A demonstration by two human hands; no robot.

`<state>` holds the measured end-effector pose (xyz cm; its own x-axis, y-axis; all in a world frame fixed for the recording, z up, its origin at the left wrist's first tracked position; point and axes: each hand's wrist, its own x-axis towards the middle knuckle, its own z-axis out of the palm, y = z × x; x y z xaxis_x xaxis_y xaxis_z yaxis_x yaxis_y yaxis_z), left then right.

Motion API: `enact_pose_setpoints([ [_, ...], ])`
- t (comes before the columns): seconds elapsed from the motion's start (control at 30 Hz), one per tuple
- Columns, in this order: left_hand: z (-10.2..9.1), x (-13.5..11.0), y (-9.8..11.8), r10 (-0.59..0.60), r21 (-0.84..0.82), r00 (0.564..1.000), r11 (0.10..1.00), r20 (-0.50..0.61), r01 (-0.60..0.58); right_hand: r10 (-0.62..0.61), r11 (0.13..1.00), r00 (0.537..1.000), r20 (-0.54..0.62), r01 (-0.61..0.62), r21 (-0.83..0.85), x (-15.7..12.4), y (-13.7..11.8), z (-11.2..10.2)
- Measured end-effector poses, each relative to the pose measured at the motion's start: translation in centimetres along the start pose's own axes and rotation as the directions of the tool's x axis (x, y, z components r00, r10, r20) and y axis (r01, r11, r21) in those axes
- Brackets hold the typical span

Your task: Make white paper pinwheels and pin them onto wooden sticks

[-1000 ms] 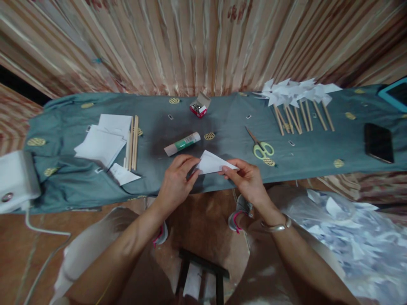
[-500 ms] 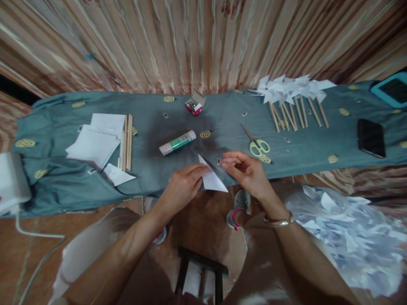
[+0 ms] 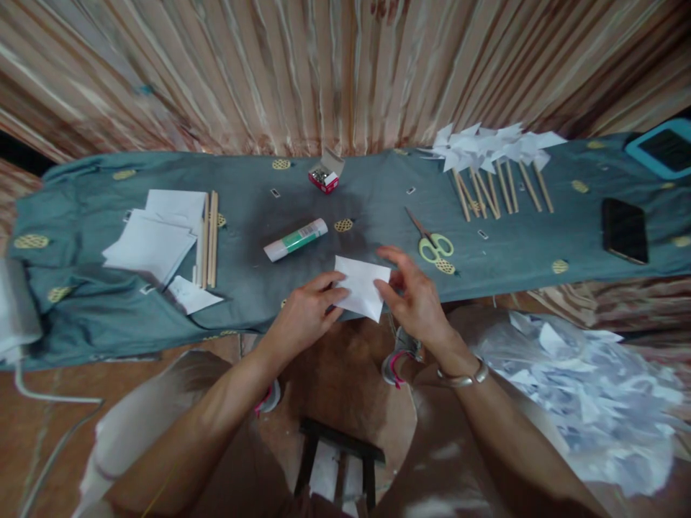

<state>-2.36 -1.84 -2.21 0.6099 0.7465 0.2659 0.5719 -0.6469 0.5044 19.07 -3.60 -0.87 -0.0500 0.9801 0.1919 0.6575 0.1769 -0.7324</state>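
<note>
Between my hands, over the front edge of the table, is a small white sheet of paper (image 3: 363, 286). My left hand (image 3: 309, 308) pinches its left edge between thumb and fingers. On the other side, my right hand (image 3: 417, 296) has its thumb on the right edge of the sheet, with the forefinger raised and curled behind the corner. Just beyond the paper lies a glue stick (image 3: 296, 240) with a green label. Green-handled scissors (image 3: 435, 244) rest to the right, blades pointing away from me.
White sheets (image 3: 154, 244) and wooden sticks (image 3: 210, 241) lie on the left. A small open red box (image 3: 324, 178) of metal pieces stands at the back. Paper pinwheels (image 3: 497, 147) on sticks, a black phone (image 3: 625, 230) and a blue-framed device (image 3: 664, 150) are right. A bag of folded paper (image 3: 583, 403) sits below.
The paper has turned from a narrow, tilted view to show its flat face. My right hand, apart from it before, has moved in and touches its right edge.
</note>
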Motion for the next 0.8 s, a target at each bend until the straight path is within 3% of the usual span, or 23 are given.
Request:
enact_pose_setpoints([
  [0.1, -0.1, 0.0, -0.1, 0.008, 0.06, 1.0, 0.998, -0.006, -0.008, -0.104, 0.991, 0.995, 0.011, 0.104, -0.082, -0.1, 0.7, 0.0],
  [0.3, -0.6, -0.1, -0.4, -0.019, 0.056, 0.999, 0.998, -0.03, 0.021, -0.232, 0.946, 0.952, 0.201, 0.269, -0.183, -1.3, 1.7, -0.3],
  [0.57, -0.1, -1.1, -1.3, -0.029, -0.062, 0.999, 0.998, -0.033, 0.027, -0.241, 0.956, 0.955, 0.176, 0.264, -0.127, -1.3, 1.4, -0.7],
  [0.8, -0.5, -1.0, -0.5, -0.006, -0.002, 1.0, 1.0, -0.017, 0.006, -0.223, 0.967, 0.954, 0.2, 0.242, -0.075, -1.3, -0.3, -0.1],
])
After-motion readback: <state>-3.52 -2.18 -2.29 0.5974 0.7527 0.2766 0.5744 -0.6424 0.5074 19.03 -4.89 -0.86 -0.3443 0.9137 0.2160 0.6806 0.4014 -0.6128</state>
